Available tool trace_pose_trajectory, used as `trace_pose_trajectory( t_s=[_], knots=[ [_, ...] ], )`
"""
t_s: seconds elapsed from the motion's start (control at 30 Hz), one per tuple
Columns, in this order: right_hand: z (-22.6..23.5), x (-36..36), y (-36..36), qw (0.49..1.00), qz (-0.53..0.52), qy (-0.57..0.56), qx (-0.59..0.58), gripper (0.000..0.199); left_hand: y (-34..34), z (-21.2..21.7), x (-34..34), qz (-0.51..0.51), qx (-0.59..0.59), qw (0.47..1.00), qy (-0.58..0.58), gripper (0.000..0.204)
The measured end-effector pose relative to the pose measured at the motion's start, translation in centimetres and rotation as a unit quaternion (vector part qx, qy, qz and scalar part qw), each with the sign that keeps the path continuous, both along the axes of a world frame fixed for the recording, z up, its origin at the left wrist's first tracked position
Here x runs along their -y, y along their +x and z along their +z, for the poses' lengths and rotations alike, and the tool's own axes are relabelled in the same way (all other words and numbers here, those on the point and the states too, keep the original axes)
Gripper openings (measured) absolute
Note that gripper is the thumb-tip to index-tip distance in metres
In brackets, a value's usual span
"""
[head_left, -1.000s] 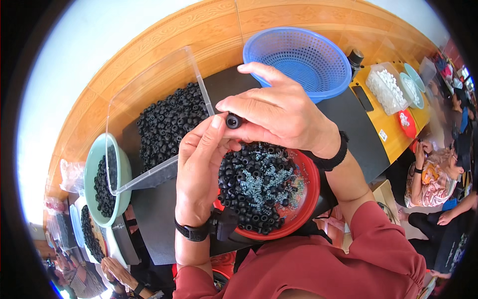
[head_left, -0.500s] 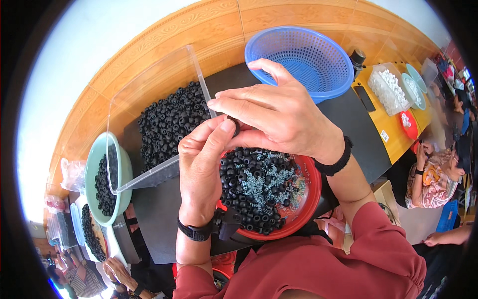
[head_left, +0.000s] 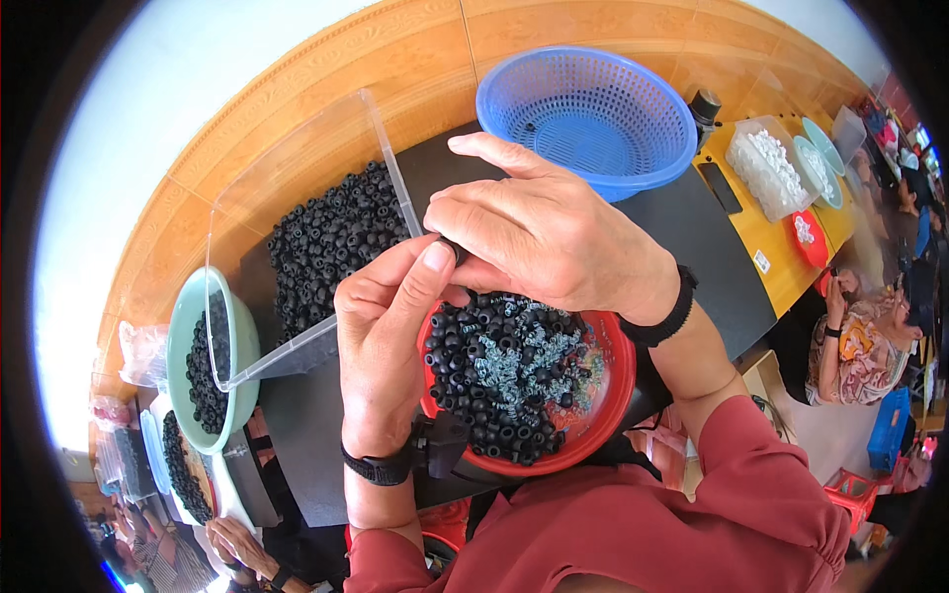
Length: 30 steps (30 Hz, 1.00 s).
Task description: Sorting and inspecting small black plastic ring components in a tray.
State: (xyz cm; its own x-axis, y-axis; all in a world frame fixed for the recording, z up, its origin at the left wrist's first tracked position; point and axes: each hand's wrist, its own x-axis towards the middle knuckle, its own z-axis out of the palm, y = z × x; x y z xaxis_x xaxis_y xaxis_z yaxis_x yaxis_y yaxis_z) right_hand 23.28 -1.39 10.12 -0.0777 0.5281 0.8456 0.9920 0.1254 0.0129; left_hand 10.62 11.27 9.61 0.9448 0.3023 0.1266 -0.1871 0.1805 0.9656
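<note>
My left hand [head_left: 381,316] and my right hand [head_left: 573,237] meet above the table. Both are closed on one small round black plastic part [head_left: 457,249], pinched between thumb and fingertips and largely covered by them. The right index finger sticks out, away from the part. Below the hands sits a red basin [head_left: 625,371] of similar hollow black parts [head_left: 484,425] mixed with small bluish, see-through coils [head_left: 514,366]. Beside my left hand, a clear plastic box [head_left: 388,163] holds a heap of black parts [head_left: 331,237].
A blue perforated basket [head_left: 593,183] stands at the back. On the left, a pale green basin [head_left: 247,371] holds more black parts. A phone [head_left: 722,188] and a tub of white pieces [head_left: 771,168] lie to the right. Co-workers sit right [head_left: 855,346] and lower left, hands [head_left: 242,549] showing.
Both hands have shifted slightly left together, with the black part still between them. Less of the part shows now.
</note>
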Motion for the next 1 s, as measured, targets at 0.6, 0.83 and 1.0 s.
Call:
trace_pose_trajectory(
  t_s=[0.6,0.83,1.0],
  knots=[
    [-0.3,0.1,0.5,0.999,0.003,0.014,-0.043,0.040,0.0,-0.3,-0.4,-0.015,0.007,0.999,-0.031,0.026],
    [-0.2,0.7,0.5,0.999,-0.018,-0.007,0.029,0.022,0.3,0.1,0.5,0.010,0.008,1.000,0.021,0.028],
    [-0.2,0.0,0.0,0.999,0.042,0.032,0.005,0.011,-0.6,0.6,0.2,0.066,-0.006,0.994,0.088,0.022]
  ],
)
